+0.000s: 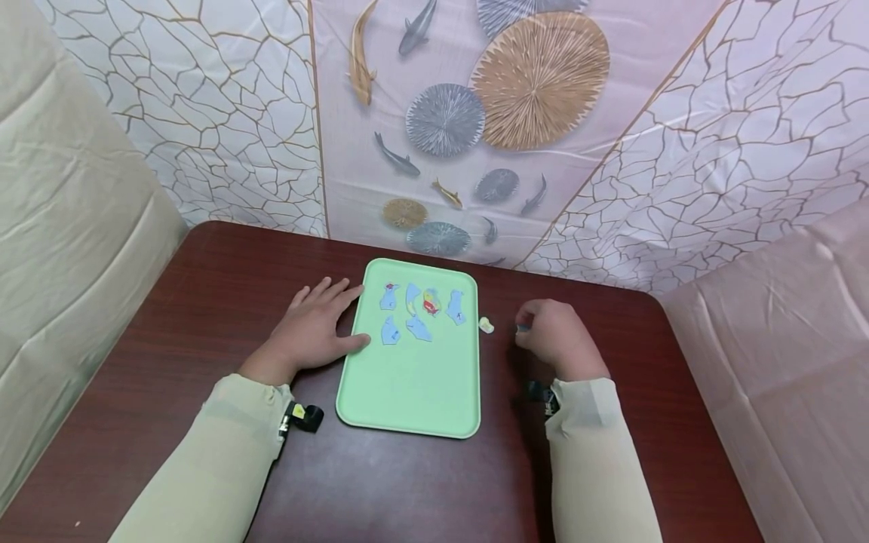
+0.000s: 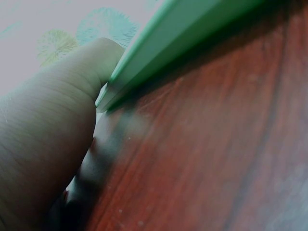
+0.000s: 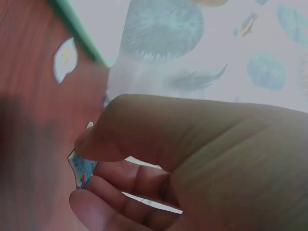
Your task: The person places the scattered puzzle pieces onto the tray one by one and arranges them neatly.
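My left hand [image 1: 311, 326] lies with fingers spread at the left side of a light green tray [image 1: 409, 388], its thumb over the rim. Several flat, irregular light blue puzzle pieces [image 1: 419, 329] lie in the tray's upper half; one piece [image 1: 431, 303] carries a red and yellow picture. Right of the tray, my right hand [image 1: 560, 339] is above the table, pinching a small blue puzzle piece [image 3: 82, 168] with a touch of red between thumb and fingers. Between that hand and the tray a pale piece with yellow [image 1: 486, 325] lies on the table.
The dark reddish-brown table [image 1: 400, 490] reaches back to a wall cloth [image 1: 380, 166] printed with fish and round leaves. Plain pale cloth [image 1: 61, 226] hangs at both sides. A dark camera mount [image 1: 307, 418] sits at my left wrist, another [image 1: 543, 396] at my right.
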Tool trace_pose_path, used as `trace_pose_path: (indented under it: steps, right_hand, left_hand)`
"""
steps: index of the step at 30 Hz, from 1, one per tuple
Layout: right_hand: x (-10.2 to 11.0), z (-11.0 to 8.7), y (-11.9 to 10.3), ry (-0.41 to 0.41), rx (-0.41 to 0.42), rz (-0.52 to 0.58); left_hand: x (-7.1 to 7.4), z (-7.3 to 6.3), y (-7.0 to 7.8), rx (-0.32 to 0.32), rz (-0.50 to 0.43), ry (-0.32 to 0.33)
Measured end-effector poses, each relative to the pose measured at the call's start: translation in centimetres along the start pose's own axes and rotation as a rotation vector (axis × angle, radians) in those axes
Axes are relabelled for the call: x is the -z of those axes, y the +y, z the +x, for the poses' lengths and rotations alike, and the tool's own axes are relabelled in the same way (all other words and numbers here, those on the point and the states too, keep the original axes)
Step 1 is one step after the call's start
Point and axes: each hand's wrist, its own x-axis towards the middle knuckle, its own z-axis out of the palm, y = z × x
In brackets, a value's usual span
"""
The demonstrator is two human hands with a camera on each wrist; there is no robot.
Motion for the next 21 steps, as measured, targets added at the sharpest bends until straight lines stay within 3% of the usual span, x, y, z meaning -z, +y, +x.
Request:
trace_pose_path:
  steps: [7,21]
  right_hand:
    - [0.4,-0.6,-2.1,0.048,0.079,0.039]
    - [-0.4,-0.3,-4.8,0.055,0.142,0.044]
  left_hand:
    - [0.1,0.0,0.1,0.000,-0.002,0.006]
    - [0.1,-0.1,0.1,0.011,-0.009,-0.006]
